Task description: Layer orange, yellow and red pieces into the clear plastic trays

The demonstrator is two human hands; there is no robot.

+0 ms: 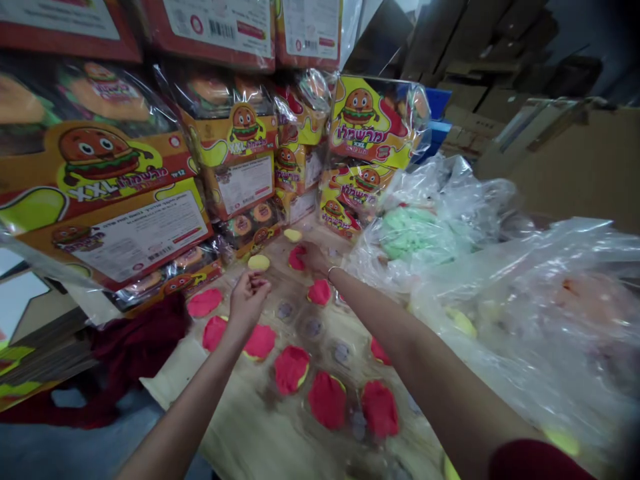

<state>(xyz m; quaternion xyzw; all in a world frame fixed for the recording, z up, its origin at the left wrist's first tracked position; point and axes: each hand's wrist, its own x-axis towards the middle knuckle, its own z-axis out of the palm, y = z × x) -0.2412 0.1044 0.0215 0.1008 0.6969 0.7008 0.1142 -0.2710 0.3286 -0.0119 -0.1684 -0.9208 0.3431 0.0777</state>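
Observation:
My left hand (pixel 249 298) hovers over the wooden table (pixel 235 433) with its fingers curled together; what they pinch, if anything, is hidden. It is just below a yellow candy piece (pixel 259 263). My right hand (pixel 314 257), with a bracelet at the wrist, reaches farther and rests on a red candy piece (pixel 297 258). Several red candy pieces (pixel 327 400) lie in the cups of a clear plastic tray (pixel 314 328); some sit on yellow pieces.
Stacked burger-candy boxes in clear wrap (pixel 115 193) line the back and left. Clear plastic bags (pixel 525 313) with green candy (pixel 415 233) and other pieces fill the right. A dark red cloth (pixel 135 340) lies at the left. Cardboard cartons (pixel 575 153) stand behind.

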